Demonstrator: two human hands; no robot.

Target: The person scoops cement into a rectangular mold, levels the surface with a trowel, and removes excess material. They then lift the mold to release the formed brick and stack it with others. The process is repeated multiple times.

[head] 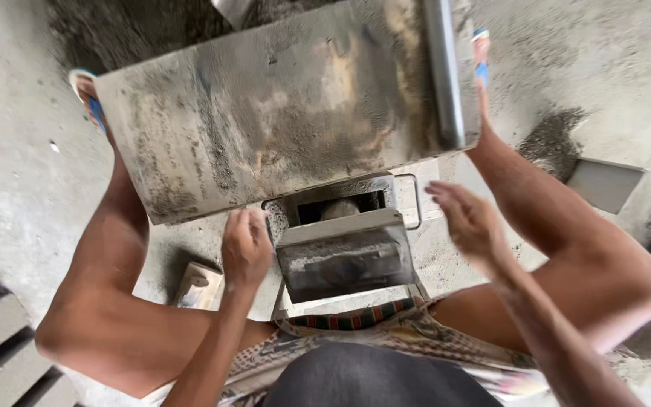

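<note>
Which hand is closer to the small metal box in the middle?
Left. The left hand touches the metal box's left edge; the right hand hovers open, apart, to its right.

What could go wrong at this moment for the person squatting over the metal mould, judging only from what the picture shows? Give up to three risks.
1. The left hand grips the edge of the metal mould box; fingers might get pinched against the large tilted metal plate just above.
2. The right hand hovers open, holding nothing, so the plate may lack support and could tip.
3. Feet in sandals sit beside the plate; if it drops, toes are exposed.
</note>
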